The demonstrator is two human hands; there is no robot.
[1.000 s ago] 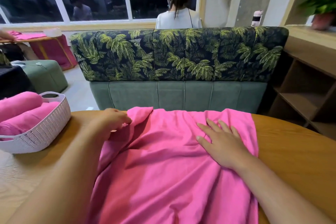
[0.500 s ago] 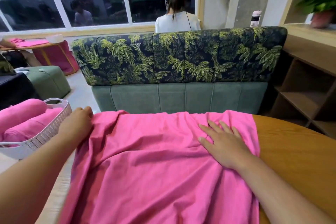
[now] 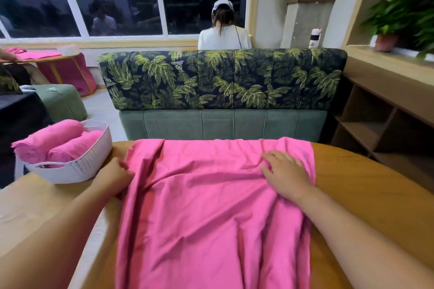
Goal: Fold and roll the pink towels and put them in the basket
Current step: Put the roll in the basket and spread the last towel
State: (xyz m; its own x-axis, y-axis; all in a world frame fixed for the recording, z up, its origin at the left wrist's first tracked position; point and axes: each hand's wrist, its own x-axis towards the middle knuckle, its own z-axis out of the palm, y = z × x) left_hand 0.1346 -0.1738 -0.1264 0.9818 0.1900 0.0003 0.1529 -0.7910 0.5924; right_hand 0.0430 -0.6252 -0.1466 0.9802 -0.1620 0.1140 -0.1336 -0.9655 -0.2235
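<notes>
1. A white perforated plastic basket (image 3: 79,168) is sitting at the left edge of the round tan wooden surface (image 3: 366,195). Two rolled pink towels (image 3: 50,138) are lying side by side inside it, their ends poking out over its left rim.
2. The left hand (image 3: 115,177) is resting just right of the basket, at the left hem of a wide pink fabric towel (image 3: 206,206). Its fingers (image 3: 121,164) are curling inward and pinching that hem, with the tips hidden in the fabric.
3. The pink fabric towel is lying spread across the middle of the surface. It is running from the far edge to the near edge, with loose creases fanning out between the two hands.
4. The right hand (image 3: 287,175) is lying palm down on the pink fabric towel near its far right corner. Its fingers (image 3: 279,155) are straight, slightly spread, and pressing the cloth onto the surface.
5. Beyond the far edge, a green sofa with a dark palm-leaf backrest (image 3: 223,80) is facing away, and a seated person in a white top (image 3: 224,35) is showing behind it.
6. At the right, an open wooden shelf unit (image 3: 375,122) is standing beside the surface, with a potted green plant (image 3: 397,19) sitting on top.
</notes>
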